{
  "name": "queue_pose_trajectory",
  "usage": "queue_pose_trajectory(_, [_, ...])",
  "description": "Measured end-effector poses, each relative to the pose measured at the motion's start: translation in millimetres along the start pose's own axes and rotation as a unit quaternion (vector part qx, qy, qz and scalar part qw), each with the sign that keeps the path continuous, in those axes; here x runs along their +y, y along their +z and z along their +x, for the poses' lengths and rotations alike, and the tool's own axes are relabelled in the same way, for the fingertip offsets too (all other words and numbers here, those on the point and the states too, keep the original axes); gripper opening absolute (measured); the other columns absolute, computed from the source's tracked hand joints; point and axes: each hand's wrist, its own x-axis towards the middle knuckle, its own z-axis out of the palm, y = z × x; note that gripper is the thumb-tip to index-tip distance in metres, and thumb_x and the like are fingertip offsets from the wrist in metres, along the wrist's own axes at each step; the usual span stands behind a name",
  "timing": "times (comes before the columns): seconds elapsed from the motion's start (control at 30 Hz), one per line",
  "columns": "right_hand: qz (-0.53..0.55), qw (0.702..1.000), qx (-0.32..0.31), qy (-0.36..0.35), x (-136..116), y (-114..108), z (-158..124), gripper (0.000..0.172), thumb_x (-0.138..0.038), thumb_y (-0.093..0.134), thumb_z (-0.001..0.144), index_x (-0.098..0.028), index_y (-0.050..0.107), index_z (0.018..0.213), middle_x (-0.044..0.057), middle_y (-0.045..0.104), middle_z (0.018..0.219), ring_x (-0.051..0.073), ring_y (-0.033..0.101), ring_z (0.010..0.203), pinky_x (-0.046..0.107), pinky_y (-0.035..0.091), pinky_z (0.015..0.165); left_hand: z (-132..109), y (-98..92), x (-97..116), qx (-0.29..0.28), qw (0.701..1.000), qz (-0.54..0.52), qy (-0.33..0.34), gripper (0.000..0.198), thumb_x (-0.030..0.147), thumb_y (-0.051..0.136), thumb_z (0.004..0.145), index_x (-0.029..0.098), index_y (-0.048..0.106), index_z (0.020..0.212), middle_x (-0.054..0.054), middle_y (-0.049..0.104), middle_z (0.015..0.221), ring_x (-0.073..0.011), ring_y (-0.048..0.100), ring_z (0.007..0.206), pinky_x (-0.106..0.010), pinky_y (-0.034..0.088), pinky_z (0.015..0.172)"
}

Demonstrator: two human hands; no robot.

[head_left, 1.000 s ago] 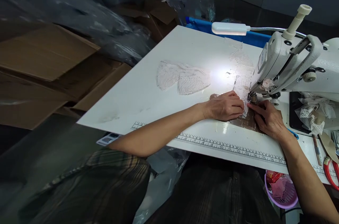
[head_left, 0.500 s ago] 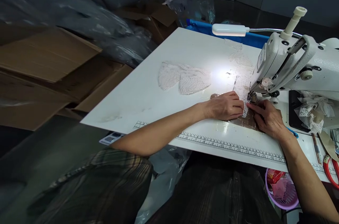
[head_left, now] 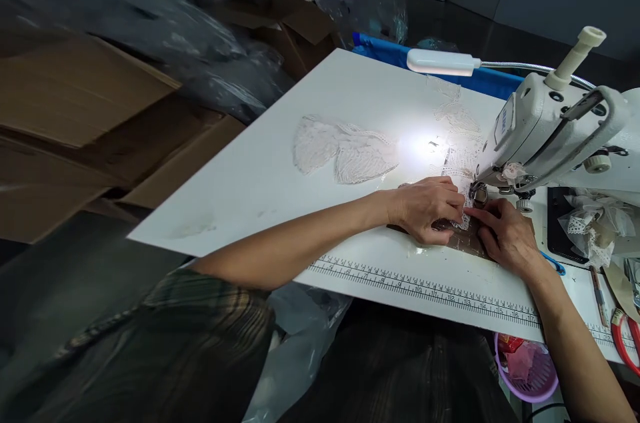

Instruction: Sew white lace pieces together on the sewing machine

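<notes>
My left hand (head_left: 427, 208) lies on the white table (head_left: 280, 169), fingers curled and pressed on a strip of white lace (head_left: 463, 166) just in front of the presser foot (head_left: 479, 194) of the white sewing machine (head_left: 560, 136). My right hand (head_left: 505, 233) pinches the same lace from the right, fingertips meeting those of the left. The lace runs away behind the needle towards the table's far edge. A lit lamp (head_left: 443, 61) shines on the spot.
Two lace pieces (head_left: 345, 151) lie at mid-table. A ruler scale (head_left: 425, 286) is printed along the near edge. Lace scraps (head_left: 593, 219), red-handled scissors (head_left: 627, 336) and a purple basket (head_left: 527, 369) are at the right. Cardboard boxes (head_left: 75, 109) and plastic sheeting stand to the left.
Both hands have drawn slightly towards me on the lace, the left fingers curling tighter. The camera shifted a little; the lace pieces at mid-table have not moved.
</notes>
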Motion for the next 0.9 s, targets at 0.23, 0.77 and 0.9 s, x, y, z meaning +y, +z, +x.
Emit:
queue_pose_trajectory(0.23, [-0.018, 0.999, -0.03, 0.042, -3.3, 0.5, 3.9, 0.044, -0.028, 0.046, 0.092, -0.031, 0.066, 0.131, 0.01, 0.064, 0.1, 0.02, 0.057, 0.072, 0.034, 0.046, 0.068, -3.9, 2.3, 2.3, -0.014, 0.997, 0.071, -0.001, 0.023, 0.029, 0.06, 0.082, 0.016, 0.072, 0.097, -0.009, 0.071, 0.096, -0.0201, 0.06, 0.078, -0.036, 0.048, 0.08])
queue_pose_trajectory(0.77, [0.01, 0.999, 0.034, 0.004, -2.9, 5.8, -2.7, 0.046, -0.023, 0.042, 0.092, -0.026, 0.066, 0.131, 0.011, 0.062, 0.102, 0.021, 0.059, 0.084, 0.035, 0.052, 0.074, -4.0, 3.9, 1.6, -0.033, 0.993, 0.11, -0.039, 0.031, 0.034, 0.056, 0.087, 0.013, 0.069, 0.106, -0.013, 0.068, 0.111, -0.0239, 0.061, 0.087, -0.04, 0.045, 0.083])
queue_pose_trajectory(0.9, [0.009, 0.999, 0.036, 0.003, -3.5, 4.4, -4.3, 0.045, -0.023, 0.042, 0.092, -0.025, 0.067, 0.13, 0.012, 0.063, 0.103, 0.022, 0.06, 0.083, 0.036, 0.053, 0.072, -4.1, 5.8, 0.7, -0.021, 0.993, 0.113, -0.036, 0.034, 0.034, 0.055, 0.089, 0.01, 0.069, 0.107, -0.015, 0.068, 0.114, -0.0257, 0.061, 0.09, -0.041, 0.045, 0.083])
